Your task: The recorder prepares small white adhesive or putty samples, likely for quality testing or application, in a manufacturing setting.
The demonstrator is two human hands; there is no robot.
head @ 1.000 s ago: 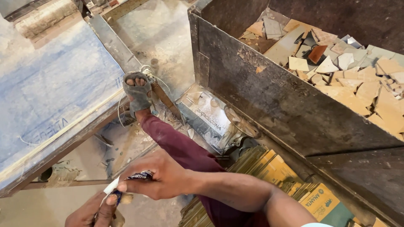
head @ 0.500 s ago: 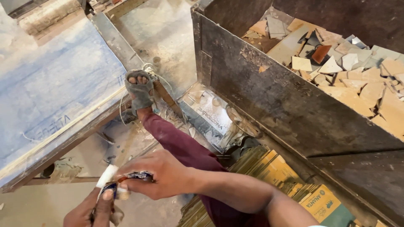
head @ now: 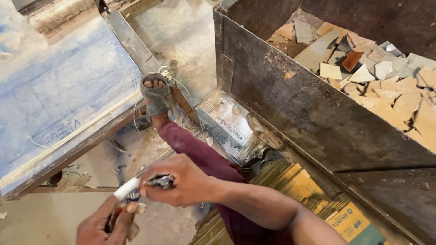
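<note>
Low in the view, my left hand (head: 102,224) and my right hand (head: 184,181) meet on a small marker-like pen (head: 136,190) with a white end and a dark printed barrel. The left fingers pinch it near the white end. The right hand's fingers close on the dark end. Just beyond the hands, my leg in maroon trousers (head: 195,152) stretches forward. Its foot, in a grey sandal (head: 156,97), rests against a metal bar.
A large dusty blue slab (head: 59,90) on a dark frame fills the left. A dark metal bin (head: 309,118) on the right holds several broken tile pieces (head: 377,81). Stacked yellow and green boxes (head: 295,181) lie beside my right forearm. The floor is dusty with scraps.
Both hands stay together on the pen and have shifted slightly right and up in the view. The white end now sticks out more from the left fingers.
</note>
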